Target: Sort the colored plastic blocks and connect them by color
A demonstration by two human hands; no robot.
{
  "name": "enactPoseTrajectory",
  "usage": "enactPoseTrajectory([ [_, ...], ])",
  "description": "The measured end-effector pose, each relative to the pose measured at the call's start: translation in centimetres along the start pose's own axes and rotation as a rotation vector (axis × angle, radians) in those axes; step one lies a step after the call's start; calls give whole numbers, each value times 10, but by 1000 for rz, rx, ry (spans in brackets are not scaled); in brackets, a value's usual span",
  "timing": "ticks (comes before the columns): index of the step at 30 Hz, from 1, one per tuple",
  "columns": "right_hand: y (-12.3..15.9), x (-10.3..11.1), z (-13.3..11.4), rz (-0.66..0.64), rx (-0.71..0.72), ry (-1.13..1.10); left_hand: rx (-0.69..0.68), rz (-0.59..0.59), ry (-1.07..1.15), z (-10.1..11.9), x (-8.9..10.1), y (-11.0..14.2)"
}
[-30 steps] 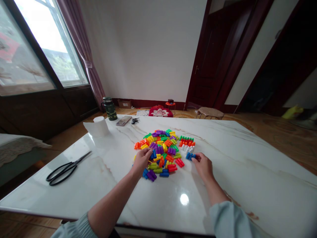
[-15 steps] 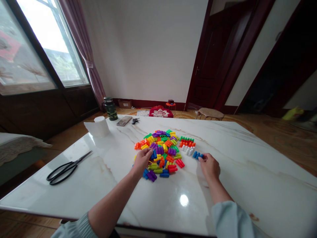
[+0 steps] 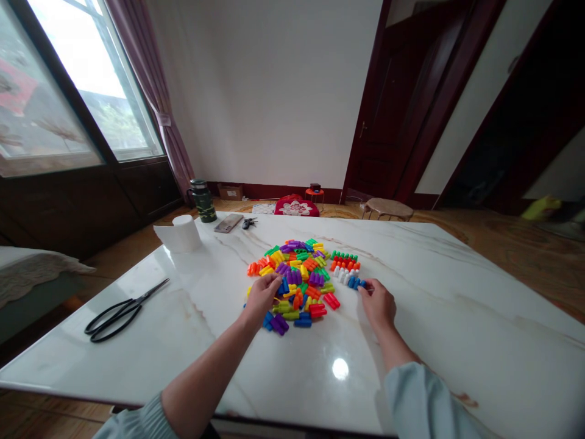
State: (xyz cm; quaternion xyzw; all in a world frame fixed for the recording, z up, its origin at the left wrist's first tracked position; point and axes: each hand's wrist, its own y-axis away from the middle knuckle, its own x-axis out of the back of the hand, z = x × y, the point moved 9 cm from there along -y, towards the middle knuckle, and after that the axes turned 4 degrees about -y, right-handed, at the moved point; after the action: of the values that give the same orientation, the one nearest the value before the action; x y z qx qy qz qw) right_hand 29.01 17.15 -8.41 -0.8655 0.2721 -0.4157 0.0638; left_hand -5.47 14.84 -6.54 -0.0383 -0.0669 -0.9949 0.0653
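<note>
A heap of plastic building blocks, made of joined bullet-like pegs in many colours, lies mid-table. My left hand rests over its near left side, finger and thumb pinched at a blue building block. To the heap's right stand short rows of blocks: green, red-orange and white. My right hand pinches the right end of another blue building block, close against the near side of the white row. The hand covers part of that end.
Black long-handled scissors lie on the marble-look table at left. Farther back are a paper roll, a camouflage flask, a phone and keys. A round stool stands beyond the table.
My right hand has moved left and slightly away from me, bringing its blue building block up to the white row. My left hand has stayed at the heap.
</note>
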Motion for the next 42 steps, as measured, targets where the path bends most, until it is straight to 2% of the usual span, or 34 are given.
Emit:
enactPoseTrajectory([
  [12,1,0,-2,-21,1,-31,-12,-5,-20,-2,0,-2],
  [21,6,-17,-18,-33,93,-157,1,3,-14,2,0,0],
  [30,3,-20,-20,-26,104,-202,-1,9,-14,3,-1,2],
  [42,7,-23,-16,-54,74,-144,-57,19,-50,-3,3,-6],
])
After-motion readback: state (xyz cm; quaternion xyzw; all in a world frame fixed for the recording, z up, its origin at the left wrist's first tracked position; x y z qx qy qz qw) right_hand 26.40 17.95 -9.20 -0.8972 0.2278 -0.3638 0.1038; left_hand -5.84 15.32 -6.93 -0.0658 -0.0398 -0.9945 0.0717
